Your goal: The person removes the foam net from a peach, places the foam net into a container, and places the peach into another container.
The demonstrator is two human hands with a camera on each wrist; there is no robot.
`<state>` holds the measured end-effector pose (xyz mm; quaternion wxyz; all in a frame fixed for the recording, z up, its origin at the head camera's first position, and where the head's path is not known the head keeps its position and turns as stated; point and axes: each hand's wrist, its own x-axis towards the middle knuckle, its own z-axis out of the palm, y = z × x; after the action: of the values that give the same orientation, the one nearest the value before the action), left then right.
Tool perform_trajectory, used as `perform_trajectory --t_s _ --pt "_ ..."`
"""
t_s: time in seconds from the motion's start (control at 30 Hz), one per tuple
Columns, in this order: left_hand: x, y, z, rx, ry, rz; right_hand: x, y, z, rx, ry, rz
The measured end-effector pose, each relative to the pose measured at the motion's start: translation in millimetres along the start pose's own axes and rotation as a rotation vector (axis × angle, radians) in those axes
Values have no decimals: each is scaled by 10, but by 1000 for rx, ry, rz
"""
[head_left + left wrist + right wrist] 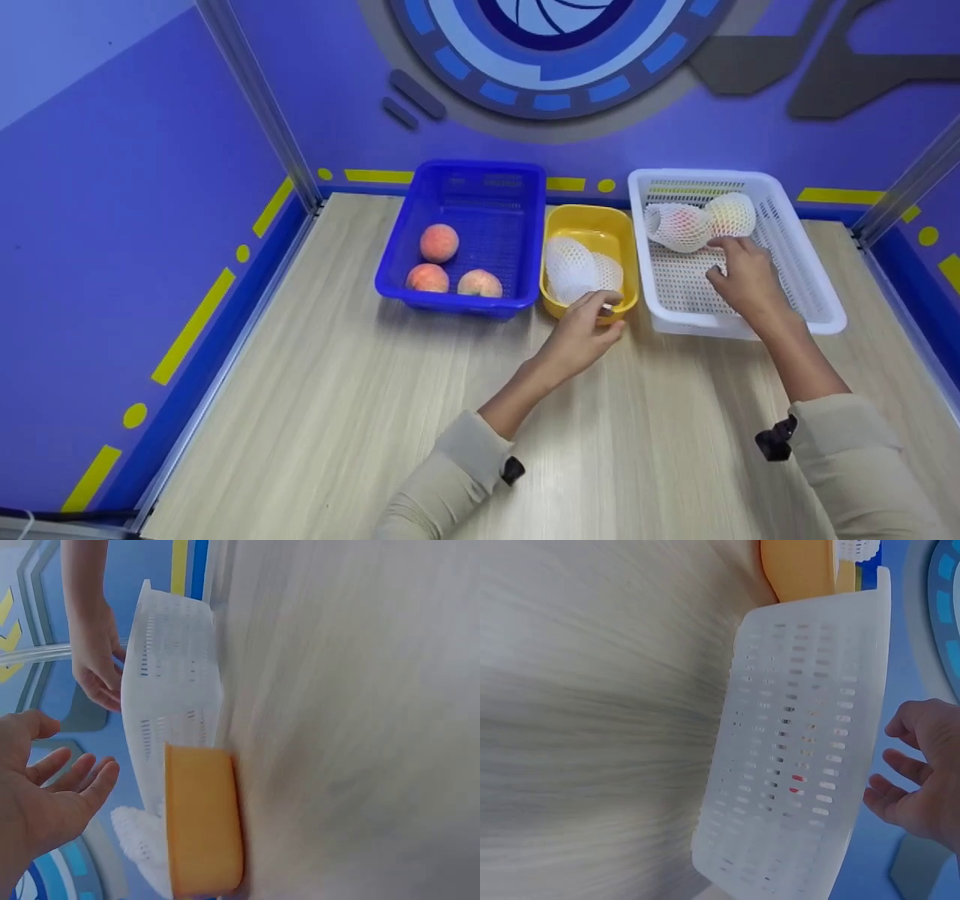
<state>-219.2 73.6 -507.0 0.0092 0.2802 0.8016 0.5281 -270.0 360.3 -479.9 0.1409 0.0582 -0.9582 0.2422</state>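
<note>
My left hand (581, 337) hovers over the front rim of the yellow bin (551, 304), its fingers loosely bent with nothing between them. White foam fruit nets (570, 271) lie in that bin. Over the white basket (821, 319) is my right hand (750, 285), holding nothing, fingers relaxed. Its fingertips are close to two peaches wrapped in foam nets, one on the left (681, 227) and one on the right (731, 216); whether they touch cannot be told. Both wrist views show the hands empty, the left hand (56, 791) and the right hand (922, 769).
A blue basket (386, 277) stands left of the yellow bin with three bare peaches, one further back (439, 243) and two at the front (480, 284). All three containers line up near the back wall (480, 127) on a wooden tabletop (337, 420). Side panels (112, 300) enclose the table.
</note>
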Motion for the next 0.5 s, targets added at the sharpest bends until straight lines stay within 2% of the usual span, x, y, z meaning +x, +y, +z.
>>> perform_trajectory --t_s 0.3,0.5 --pt "236 -49 307 -159 54 -163 179 35 3 -41 -69 46" --pt "370 -80 501 -203 67 -264 277 69 49 -75 -83 30"
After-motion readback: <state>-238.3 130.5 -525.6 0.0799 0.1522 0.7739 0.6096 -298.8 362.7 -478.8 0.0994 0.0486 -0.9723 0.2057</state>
